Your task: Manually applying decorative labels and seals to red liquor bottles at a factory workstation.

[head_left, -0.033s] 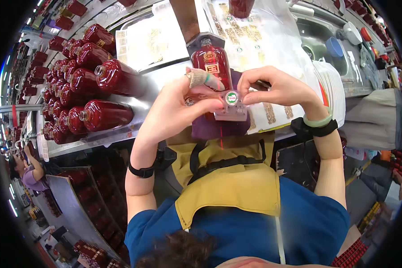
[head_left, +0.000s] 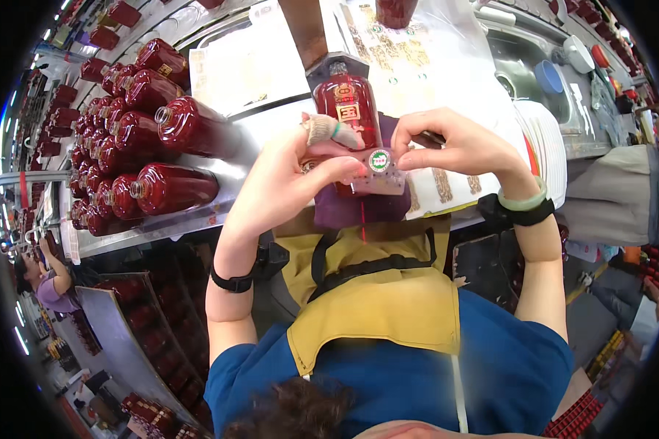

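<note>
A dark red glass bottle [head_left: 346, 91] with gold markings lies with its neck toward the far side, on a purple cloth [head_left: 344, 212]. Over its near part is a small translucent decal film [head_left: 388, 181] bearing a round green-and-white emblem. My left hand [head_left: 300, 164], with cloth covers on some fingers, pinches the film's left edge between thumb and fingers. At the other edge, my right hand [head_left: 447, 146] has thumb and forefinger closed on the film. Something dark shows inside its curled fingers, too hidden to name. The bottle's near end is mostly covered.
Many red bottles [head_left: 198, 130] lie stacked at left on the metal bench. Behind the bottle stands a brown post with a dark angled holder [head_left: 337, 60]. Decal sheets [head_left: 395, 55] lie at the far right, near a metal sink [head_left: 523, 62] and a blue bowl [head_left: 548, 76].
The decal film has shifted very slightly, and its near edge looks less white and more see-through. Both hands stay nearly in place.
</note>
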Demonstrator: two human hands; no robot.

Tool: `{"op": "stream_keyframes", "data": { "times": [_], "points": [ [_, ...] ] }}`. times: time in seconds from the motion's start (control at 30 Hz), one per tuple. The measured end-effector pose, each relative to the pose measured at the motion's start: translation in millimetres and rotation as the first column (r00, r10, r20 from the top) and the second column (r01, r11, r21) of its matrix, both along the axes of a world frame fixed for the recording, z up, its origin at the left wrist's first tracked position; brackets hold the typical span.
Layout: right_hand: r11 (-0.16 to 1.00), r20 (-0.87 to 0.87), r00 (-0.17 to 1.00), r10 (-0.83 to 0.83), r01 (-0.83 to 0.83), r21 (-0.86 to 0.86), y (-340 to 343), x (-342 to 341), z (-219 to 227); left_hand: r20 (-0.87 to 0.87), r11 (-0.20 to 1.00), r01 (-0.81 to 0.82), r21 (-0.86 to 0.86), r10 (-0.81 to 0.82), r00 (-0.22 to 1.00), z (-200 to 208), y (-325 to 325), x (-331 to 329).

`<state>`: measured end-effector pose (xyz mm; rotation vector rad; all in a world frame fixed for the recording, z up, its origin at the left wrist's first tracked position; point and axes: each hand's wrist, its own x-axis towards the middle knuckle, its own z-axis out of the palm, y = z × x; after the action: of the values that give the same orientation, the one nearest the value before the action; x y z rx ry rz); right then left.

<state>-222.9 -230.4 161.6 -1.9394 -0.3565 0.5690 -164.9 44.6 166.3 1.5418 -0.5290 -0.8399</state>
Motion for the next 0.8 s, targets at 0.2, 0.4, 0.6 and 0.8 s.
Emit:
{"op": "stream_keyframes", "data": {
  "times": [0.2,0.4,0.6,0.8],
  "points": [
    [0.993,0.220,0.968,-0.119,0.118,0.019,17.3,-33.8,12.5,0.170,0.993,-0.062,0.102,0.044,0.984,12.5,22.2,-29.5],
    [0.942,0.317,0.912,-0.260,0.312,-0.124,31.3,-31.5,-15.8,0.178,0.952,-0.259,0.164,0.229,0.957,-38.1,24.7,-19.1],
    [0.889,0.246,0.884,-0.398,0.438,-0.135,36.8,-25.6,-37.5,0.006,0.961,-0.276,0.019,0.276,0.961,-66.7,16.8,-11.1],
    [0.896,0.116,0.892,-0.437,0.443,-0.035,36.1,-33.6,-32.0,-0.077,0.961,-0.225,-0.161,0.215,0.974,-60.8,20.5,-22.0]
  ]
}}
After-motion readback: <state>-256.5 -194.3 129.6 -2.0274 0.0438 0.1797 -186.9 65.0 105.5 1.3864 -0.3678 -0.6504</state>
